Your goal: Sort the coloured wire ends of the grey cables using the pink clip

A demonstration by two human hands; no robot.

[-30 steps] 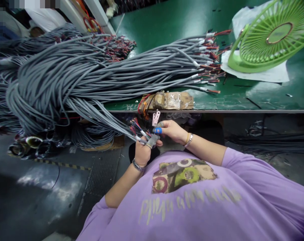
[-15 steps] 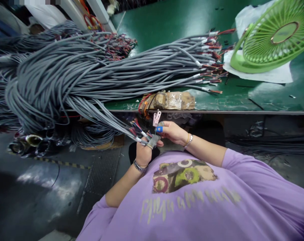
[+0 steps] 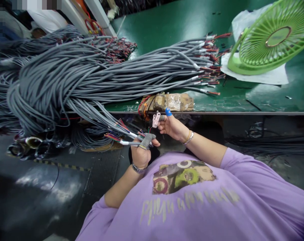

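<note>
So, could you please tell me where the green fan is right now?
The green fan sits at the top right of the head view, on white paper on the green bench, right of the grey cable ends.

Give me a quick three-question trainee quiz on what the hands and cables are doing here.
1. True or false: the left hand grips a grey cable end.
2. What colour is the cot on the right hand fingertip? A red, B blue, C yellow.
3. What green appliance stands on the green bench?

Key: 1 true; 2 B; 3 the fan.
</note>
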